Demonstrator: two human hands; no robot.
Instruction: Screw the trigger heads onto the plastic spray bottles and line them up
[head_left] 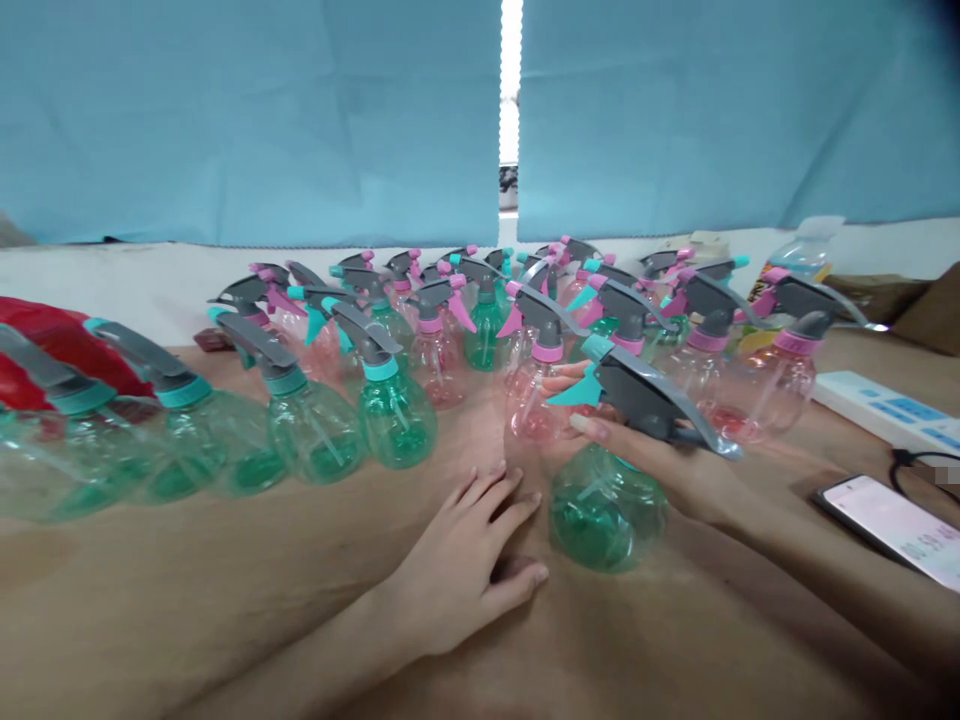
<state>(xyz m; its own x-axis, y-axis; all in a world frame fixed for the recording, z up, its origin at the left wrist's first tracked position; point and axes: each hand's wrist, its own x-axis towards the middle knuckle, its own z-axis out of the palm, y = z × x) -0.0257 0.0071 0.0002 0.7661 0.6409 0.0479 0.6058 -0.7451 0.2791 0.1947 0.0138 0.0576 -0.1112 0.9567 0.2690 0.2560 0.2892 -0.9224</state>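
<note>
My left hand [480,560] lies on the wooden table with its fingers stretched out, holding nothing. To its right, my right hand [645,450] is around the neck of a green spray bottle [607,515], just under its grey and turquoise spray head. Its thumb crosses the front of the neck, and the fingers partly show behind the nozzle. Close behind that bottle stands a pink spray bottle [532,400]. Ahead of my left hand, a green spray bottle [397,420] ends a row of similar bottles reaching to the left.
More pink and green spray bottles crowd the back of the table. At the right lie a phone [892,525], a white power strip [885,410] and a black cable. Something red [67,350] sits behind the left row. A blue curtain [247,120] hangs beyond the table.
</note>
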